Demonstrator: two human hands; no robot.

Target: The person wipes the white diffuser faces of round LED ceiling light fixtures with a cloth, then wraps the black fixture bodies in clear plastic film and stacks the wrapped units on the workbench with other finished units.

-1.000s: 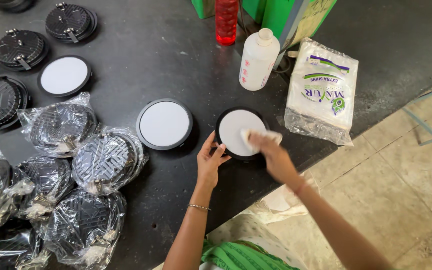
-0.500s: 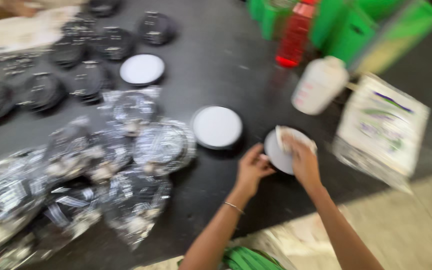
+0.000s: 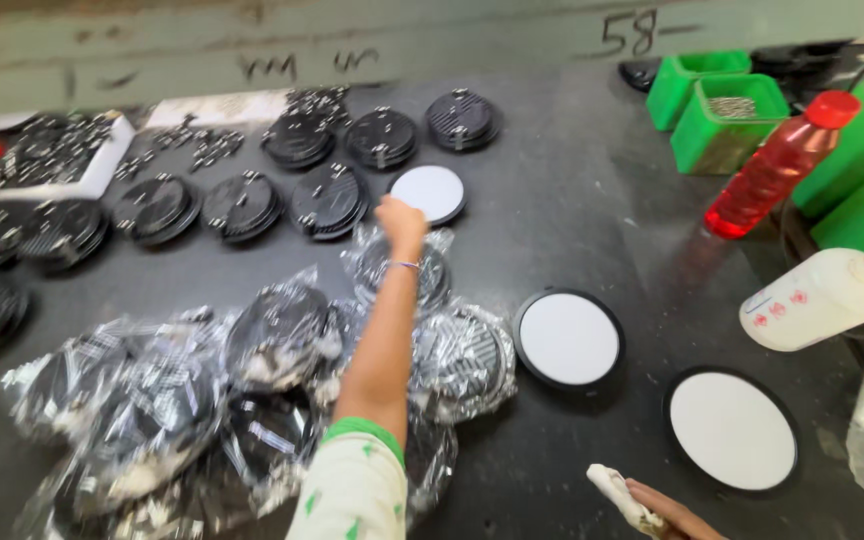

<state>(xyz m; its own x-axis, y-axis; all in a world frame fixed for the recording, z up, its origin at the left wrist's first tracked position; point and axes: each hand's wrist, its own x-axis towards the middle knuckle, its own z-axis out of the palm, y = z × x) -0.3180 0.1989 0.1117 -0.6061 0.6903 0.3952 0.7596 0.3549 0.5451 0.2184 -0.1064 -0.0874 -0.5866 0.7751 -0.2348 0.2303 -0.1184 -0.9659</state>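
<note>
Left hand: the left hand is stretched to the upper middle of the frame, at the near edge of a white-faced round disc; the fingers look curled, but whether the disc is gripped cannot be told, since motion blur hides the contact.
Right hand: the right hand is seen at the bottom edge, right of centre, its fingers closed around a crumpled white cloth, held low and just off the counter.
Nearest discs: two more white-faced discs lie face up at the lower right, one near centre, the other just beside the cloth, probably kept face up so the white surface can be reached.
Bagged parts: black finned discs in clear plastic bags are heaped under the outstretched arm.
Unwrapped parts: bare black discs are stacked in rows at the upper left.
Bottles: a red bottle and a white bottle are placed at the right, near green bins.
</note>
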